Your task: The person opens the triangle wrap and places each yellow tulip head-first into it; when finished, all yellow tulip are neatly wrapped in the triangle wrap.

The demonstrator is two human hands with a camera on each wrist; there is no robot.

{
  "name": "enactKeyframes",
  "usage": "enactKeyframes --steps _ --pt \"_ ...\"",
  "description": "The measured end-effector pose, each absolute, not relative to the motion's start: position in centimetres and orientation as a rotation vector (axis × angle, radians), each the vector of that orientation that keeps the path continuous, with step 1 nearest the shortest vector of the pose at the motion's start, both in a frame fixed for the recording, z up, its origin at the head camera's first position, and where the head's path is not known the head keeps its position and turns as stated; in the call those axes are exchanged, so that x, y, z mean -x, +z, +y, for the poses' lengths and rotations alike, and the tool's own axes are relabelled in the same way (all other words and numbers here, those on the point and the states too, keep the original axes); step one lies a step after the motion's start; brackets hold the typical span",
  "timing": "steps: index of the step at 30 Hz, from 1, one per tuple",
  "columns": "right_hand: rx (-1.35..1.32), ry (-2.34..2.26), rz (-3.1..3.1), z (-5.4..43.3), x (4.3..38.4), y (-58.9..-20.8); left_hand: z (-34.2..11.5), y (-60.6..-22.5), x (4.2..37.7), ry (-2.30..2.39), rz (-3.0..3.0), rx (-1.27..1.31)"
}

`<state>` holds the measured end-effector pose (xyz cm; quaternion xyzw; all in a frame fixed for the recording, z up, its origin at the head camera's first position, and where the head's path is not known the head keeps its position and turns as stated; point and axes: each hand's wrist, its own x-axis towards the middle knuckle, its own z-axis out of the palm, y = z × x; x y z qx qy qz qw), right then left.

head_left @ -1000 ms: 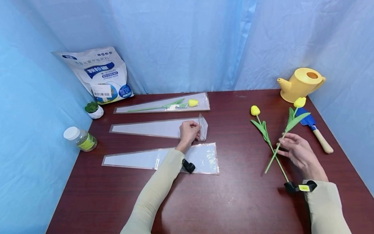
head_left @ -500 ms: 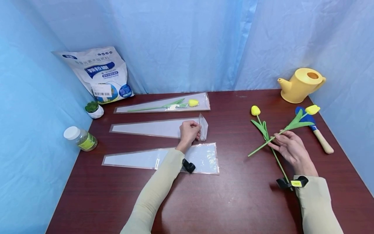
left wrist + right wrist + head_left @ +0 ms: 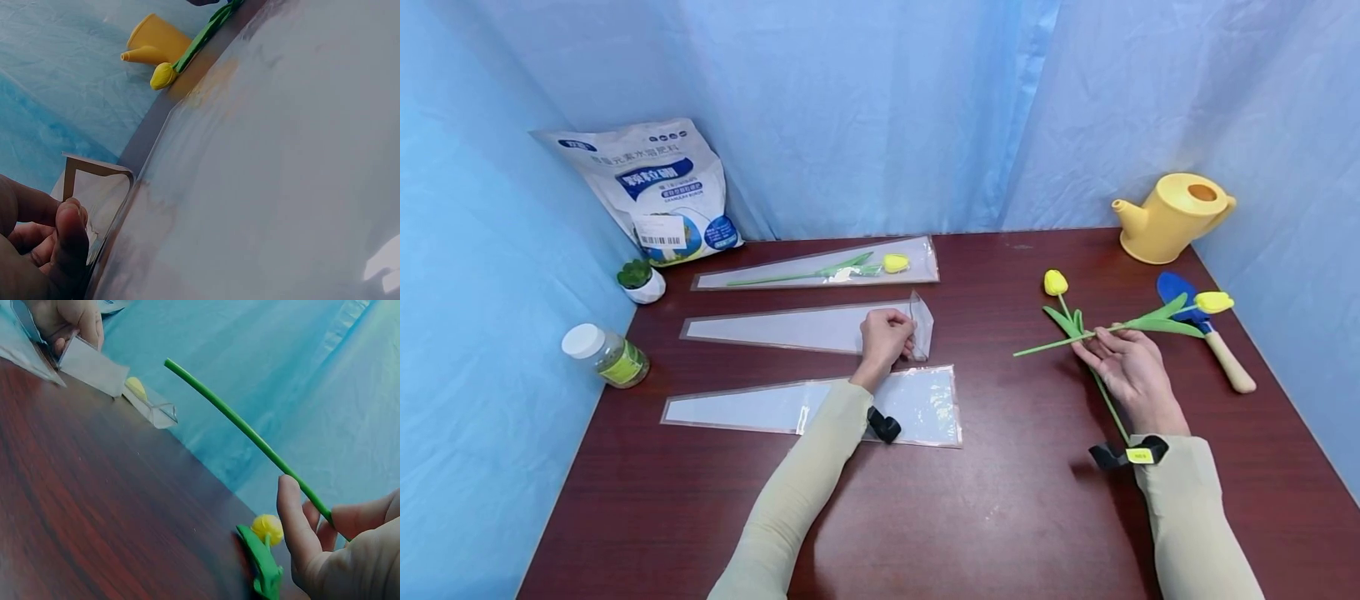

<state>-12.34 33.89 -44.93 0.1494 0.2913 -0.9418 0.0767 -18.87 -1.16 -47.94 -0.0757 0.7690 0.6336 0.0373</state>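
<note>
My left hand (image 3: pixel 887 340) pinches the upper film of the middle clear sleeve (image 3: pixel 775 327) near its wide right end, and the film stands lifted there. In the left wrist view, thumb and fingertips meet on the brown-bordered edge of that film. My right hand (image 3: pixel 1131 371) pinches a yellow tulip by its green stem (image 3: pixel 231 415), held above the table with the bare stem end pointing left and the bloom (image 3: pixel 1213 302) to the right. Behind it lies a second yellow tulip (image 3: pixel 1055 282), its stem partly hidden by the right hand. A third tulip (image 3: pixel 895 263) lies inside the far sleeve (image 3: pixel 752 277).
A flat sleeve (image 3: pixel 730 411) lies nearest, under the left forearm. On the right are a yellow watering can (image 3: pixel 1172 218) and a blue trowel (image 3: pixel 1225 358). A fertilizer bag (image 3: pixel 655 192), a small potted plant (image 3: pixel 642 282) and a lidded jar (image 3: pixel 610 357) stand left.
My right hand has moved left and turned the held tulip from steep to nearly level, its stem end swinging left toward the sleeves. The left hand keeps its place on the film.
</note>
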Motion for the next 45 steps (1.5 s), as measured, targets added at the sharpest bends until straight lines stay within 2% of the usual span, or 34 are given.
enactKeyframes --steps 26,45 --pt "-0.511 -2.925 1.090 24.8 16.1 -43.5 -1.2 -48.1 19.1 1.954 2.361 0.234" --pt "-0.616 -2.932 1.520 19.5 18.0 -44.5 -1.1 -48.1 18.9 1.941 2.365 0.243"
